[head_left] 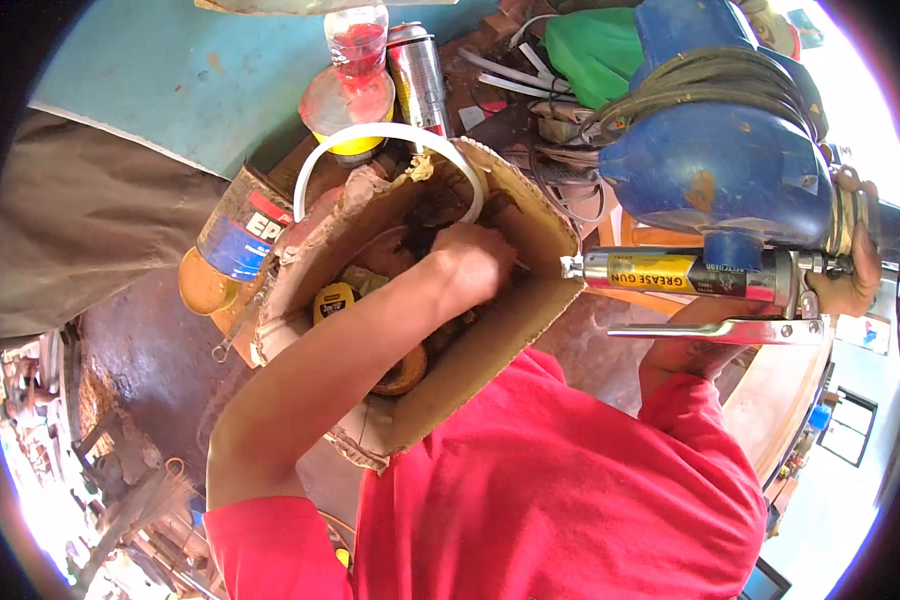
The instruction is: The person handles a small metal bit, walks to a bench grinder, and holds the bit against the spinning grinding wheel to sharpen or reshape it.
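My left hand (473, 262) reaches deep into a worn cardboard box (525, 310); its fingers are hidden inside. Below my forearm in the box lie a yellow and black tape measure (334, 302) and a brownish roll (404, 372), among other dim items. At the right, my right hand (852, 275) is closed around the head end of a grease gun (660, 272). The gun is held level, its silver end close to the box's right rim, with its long metal lever (710, 330) underneath.
A large blue machine (715, 170) wound with black cable stands behind the grease gun. A white curved strip (385, 130) arches over the box. Around it are a paint can (245, 228), a red-stained bottle (355, 45), a silver cylinder (417, 75) and a green bag (595, 55).
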`<state>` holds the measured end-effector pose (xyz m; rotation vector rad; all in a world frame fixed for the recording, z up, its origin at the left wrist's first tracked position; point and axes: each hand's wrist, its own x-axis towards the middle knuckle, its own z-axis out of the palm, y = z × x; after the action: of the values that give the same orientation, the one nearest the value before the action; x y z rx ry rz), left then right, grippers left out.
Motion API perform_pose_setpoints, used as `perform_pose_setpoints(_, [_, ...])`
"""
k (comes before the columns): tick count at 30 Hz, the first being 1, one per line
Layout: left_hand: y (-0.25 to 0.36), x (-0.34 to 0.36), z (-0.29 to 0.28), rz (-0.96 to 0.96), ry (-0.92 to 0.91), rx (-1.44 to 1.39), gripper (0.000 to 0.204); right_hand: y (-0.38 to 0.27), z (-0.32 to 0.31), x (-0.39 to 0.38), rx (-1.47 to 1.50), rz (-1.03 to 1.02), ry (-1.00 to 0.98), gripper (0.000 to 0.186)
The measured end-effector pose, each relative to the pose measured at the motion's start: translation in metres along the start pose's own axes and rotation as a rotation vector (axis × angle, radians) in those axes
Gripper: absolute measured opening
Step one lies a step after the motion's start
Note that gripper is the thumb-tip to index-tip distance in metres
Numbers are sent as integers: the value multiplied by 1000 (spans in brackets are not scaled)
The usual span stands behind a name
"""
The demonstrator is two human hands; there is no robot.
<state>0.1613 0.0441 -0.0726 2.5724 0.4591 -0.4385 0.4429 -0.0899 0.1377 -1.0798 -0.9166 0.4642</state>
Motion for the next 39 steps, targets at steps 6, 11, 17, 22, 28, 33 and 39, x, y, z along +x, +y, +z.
perform_pose_setpoints(6, [-11,-28,4,-5,-101,34,24,-1,-14,0,26,-50,-98,59])
perform_pose_setpoints(11, [-22,-39,9,32,-23,-11,25,0,-22,1,7,-69,-158,66])
perform_pose_setpoints(17, [-25,-20,16,77,333,-181,35,1,-29,10,-23,-79,-207,75])
perform_pose_setpoints(22, [-34,-18,9,66,190,-246,46,-9,-37,19,-75,-88,-255,82])
perform_pose_setpoints(28, [-40,-116,-35,-79,459,-511,42,-36,-54,42,-373,-73,-434,92])
perform_pose_setpoints(33, [-21,-234,-42,-423,645,-557,33,-57,-22,55,-900,-209,-758,93])
perform_pose_setpoints(39, [-5,-344,26,-793,1028,-1082,29,-52,45,40,-1263,-465,-957,94])
